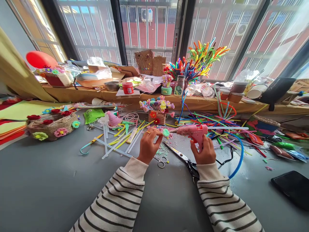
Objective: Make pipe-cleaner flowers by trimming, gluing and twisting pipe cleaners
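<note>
Over the middle of the table, my left hand [150, 145] is closed in a pinch, with a small mint-green flower piece [166, 132] at its fingertips. My right hand [205, 151] wraps round the handle of a pink hot glue gun [193, 130], a glue stick [228, 128] jutting from its back. The gun's nozzle points left, close to the green piece; I cannot tell whether they touch. Below and between the hands lie large black-handled scissors [182, 157] and small scissors [161, 161]. Green and pink scraps [164, 149] are scattered beside them.
Several clear glue sticks [116, 146] lie to the left, near a woven basket with flowers [53, 125]. A small flower box [158, 116] stands behind my hands. Coloured pipe cleaners [217, 120] spread behind the gun. A black phone [292, 187] lies at right.
</note>
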Demonstrator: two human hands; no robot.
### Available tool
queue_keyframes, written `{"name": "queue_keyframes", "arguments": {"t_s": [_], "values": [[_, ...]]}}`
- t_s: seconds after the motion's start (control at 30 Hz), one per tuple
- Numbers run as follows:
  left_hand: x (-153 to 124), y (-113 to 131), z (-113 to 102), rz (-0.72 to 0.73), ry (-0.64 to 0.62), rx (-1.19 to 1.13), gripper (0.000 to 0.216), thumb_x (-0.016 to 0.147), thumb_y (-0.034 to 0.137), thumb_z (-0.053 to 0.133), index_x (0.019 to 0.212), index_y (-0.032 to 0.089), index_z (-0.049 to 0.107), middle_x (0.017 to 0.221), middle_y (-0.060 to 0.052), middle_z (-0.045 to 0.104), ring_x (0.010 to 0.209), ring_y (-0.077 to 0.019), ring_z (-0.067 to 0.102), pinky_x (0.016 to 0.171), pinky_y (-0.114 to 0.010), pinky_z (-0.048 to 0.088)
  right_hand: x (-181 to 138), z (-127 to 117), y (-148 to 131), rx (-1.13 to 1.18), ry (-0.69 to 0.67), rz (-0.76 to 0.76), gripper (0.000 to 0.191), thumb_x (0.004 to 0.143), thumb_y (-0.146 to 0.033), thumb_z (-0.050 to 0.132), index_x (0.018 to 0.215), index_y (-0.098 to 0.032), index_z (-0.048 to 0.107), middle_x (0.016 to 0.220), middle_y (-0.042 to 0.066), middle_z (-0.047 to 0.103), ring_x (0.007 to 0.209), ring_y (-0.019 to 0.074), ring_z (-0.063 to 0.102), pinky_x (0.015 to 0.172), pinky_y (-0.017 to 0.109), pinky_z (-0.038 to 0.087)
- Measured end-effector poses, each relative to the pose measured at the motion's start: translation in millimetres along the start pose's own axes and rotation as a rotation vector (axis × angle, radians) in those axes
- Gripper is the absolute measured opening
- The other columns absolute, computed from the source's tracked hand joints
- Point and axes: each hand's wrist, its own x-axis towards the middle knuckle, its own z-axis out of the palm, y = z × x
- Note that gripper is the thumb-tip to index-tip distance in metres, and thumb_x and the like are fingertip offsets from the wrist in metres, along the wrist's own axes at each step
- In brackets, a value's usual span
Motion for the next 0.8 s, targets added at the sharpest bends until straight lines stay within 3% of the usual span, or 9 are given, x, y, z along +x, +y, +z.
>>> {"name": "queue_keyframes", "arguments": {"t_s": [0.23, 0.8], "values": [[6, -6, -10, -0.012, 0.108, -0.022, 0.004, 0.068, 0.017, 0.05, 0.065, 0.017, 0.047, 0.067, 0.0, 0.052, 0.067, -0.0098, 0.05, 0.065, -0.023, 0.042, 1, 4, 13, -0.019, -0.089, 0.031, 0.048, 0.068, -0.045, 0.046, 0.096, -0.006, 0.048, 0.08, 0.013, 0.054, 0.072, 0.022, 0.051, 0.061, 0.031, 0.042], [17, -39, -37, -0.364, 0.374, -0.035, 0.014, 0.066, 0.029, 0.051, 0.071, 0.016, 0.049, 0.067, 0.001, 0.053, 0.062, -0.0082, 0.051, 0.06, -0.021, 0.045, -3, 2, 48, -0.175, -0.261, 0.174, 0.05, 0.062, -0.053, 0.044, 0.082, -0.009, 0.058, 0.068, 0.008, 0.052, 0.064, 0.0209, 0.048, 0.06, 0.031, 0.039]]}}
